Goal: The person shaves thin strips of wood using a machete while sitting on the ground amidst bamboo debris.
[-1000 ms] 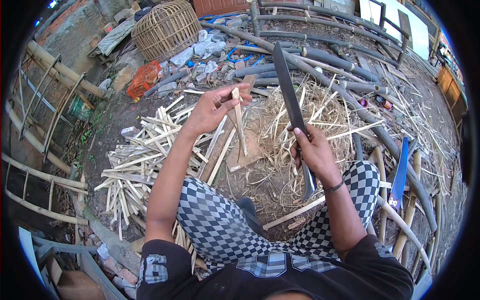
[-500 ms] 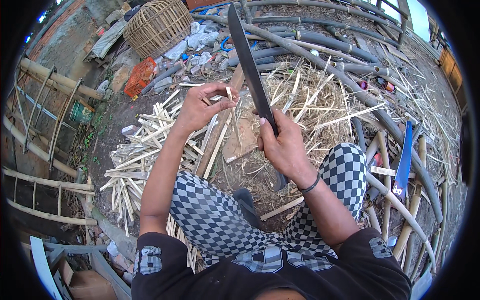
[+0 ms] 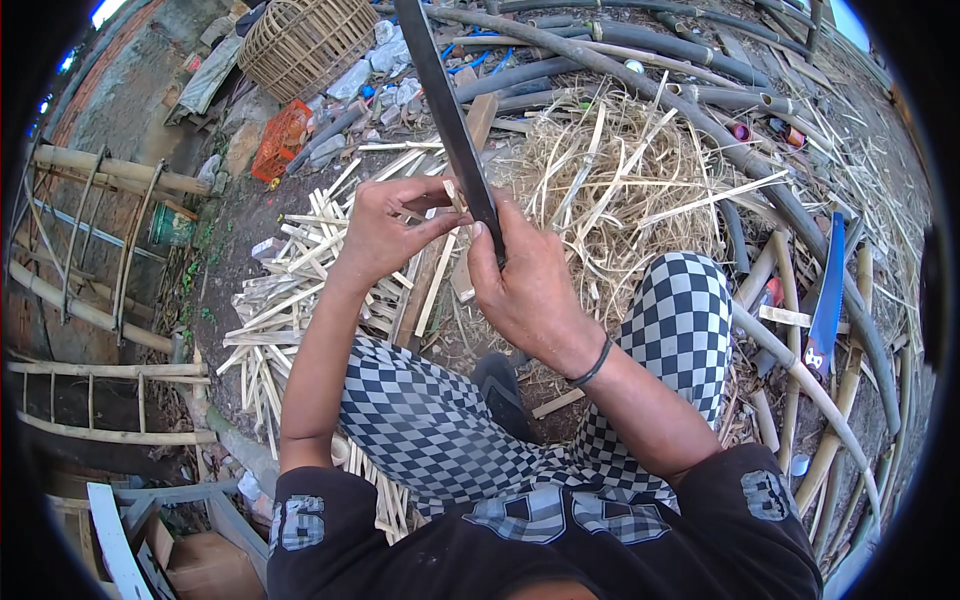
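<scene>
My right hand is wrapped round the handle of a machete, whose long dark blade points up and away from me. Its lower blade is close beside a thin bamboo strip; I cannot tell whether they touch. My left hand pinches that strip between thumb and fingers. Most of the strip's length is hidden behind my hands. Below and left of my left hand lies a heap of split bamboo sticks. A wooden plank runs through the pile, partly covered by my hands.
Thin bamboo shavings are heaped to the right. Long bamboo poles lie behind and along the right, with a blue saw among them. A woven basket and an orange crate are far left. Bamboo ladder-like frames stand left.
My right hand and the machete have moved left, toward the left hand, bringing the blade close to the strip. The view has shifted slightly. My left hand still pinches the strip.
</scene>
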`<state>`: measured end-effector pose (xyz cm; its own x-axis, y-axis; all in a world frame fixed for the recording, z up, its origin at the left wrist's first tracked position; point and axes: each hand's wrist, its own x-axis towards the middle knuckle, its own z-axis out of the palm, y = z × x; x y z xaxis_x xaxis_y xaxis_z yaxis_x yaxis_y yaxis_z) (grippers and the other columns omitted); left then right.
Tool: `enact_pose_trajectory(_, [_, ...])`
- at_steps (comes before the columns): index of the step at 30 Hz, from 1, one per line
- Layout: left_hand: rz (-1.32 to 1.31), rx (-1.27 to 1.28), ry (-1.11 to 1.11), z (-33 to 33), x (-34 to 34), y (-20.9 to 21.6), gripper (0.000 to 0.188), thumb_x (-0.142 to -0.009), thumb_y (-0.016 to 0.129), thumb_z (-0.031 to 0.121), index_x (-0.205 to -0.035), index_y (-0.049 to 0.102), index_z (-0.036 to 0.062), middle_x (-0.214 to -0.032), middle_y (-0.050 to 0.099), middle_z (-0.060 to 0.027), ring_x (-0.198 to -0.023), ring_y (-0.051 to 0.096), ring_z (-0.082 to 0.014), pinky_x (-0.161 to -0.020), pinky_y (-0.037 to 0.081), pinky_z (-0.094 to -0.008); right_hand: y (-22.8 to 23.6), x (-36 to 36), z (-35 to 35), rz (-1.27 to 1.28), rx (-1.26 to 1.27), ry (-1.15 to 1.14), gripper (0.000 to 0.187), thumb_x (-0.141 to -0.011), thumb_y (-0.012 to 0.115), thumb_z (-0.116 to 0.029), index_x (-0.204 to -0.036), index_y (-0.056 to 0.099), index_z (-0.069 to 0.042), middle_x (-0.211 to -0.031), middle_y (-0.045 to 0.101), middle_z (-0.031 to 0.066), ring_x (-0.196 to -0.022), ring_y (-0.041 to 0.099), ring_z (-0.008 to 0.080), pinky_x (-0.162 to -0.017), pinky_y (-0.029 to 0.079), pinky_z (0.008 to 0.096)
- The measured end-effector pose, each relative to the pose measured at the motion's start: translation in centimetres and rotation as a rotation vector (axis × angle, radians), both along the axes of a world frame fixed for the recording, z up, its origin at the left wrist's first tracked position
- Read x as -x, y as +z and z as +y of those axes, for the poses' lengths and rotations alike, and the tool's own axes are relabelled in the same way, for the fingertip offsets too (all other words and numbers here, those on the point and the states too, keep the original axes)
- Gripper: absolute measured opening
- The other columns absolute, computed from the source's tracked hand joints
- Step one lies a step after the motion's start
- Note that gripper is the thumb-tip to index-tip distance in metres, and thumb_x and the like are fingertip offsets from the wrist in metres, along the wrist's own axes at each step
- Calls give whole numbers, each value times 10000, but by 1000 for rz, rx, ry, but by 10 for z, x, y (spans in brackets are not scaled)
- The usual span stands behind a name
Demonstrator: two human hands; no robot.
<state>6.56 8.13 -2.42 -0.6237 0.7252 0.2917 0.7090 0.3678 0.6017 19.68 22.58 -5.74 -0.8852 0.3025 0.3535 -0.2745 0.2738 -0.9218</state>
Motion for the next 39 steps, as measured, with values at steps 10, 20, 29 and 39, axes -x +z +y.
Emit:
enact_pose_trajectory(10, [69, -4, -36, 3, 1, -5, 339, -732, 833, 72, -1051, 737, 10, -897, 750, -128, -801, 738, -182, -714, 585, -291, 0, 2, 0, 9, 82, 26, 402, -926, 521, -56, -1312, 463, 42, -625, 602, 234, -601, 634, 430, -575, 481, 517])
enact_pose_trajectory(20, [75, -2, -52, 5, -8, -1, 260, -732, 815, 51, -973, 732, -4, -844, 740, -116, -760, 735, -189, -676, 572, -292, -1, 3, 0, 69, 82, 8, 380, -934, 517, -59, -1298, 477, 44, -638, 609, 233, -609, 633, 434, -577, 483, 514])
enact_pose_trajectory(29, [276, 205, -84, 3, -16, 9, 189, -796, 775, 118, -917, 699, -7, -813, 703, -152, -716, 695, -293, -643, 541, -358, -10, 9, -4, 22, 51, 3, 341, -937, 510, -65, -1259, 488, 46, -623, 599, 242, -606, 626, 447, -583, 480, 528])
enact_pose_trajectory(39, [236, 310, -7, -6, -22, 18, 227, -791, 783, 136, -965, 707, 10, -834, 702, -148, -766, 687, -307, -692, 538, -370, -17, 14, -7, -63, 27, 44, 312, -946, 523, -96, -1219, 499, 52, -645, 609, 259, -645, 644, 446, -603, 488, 529])
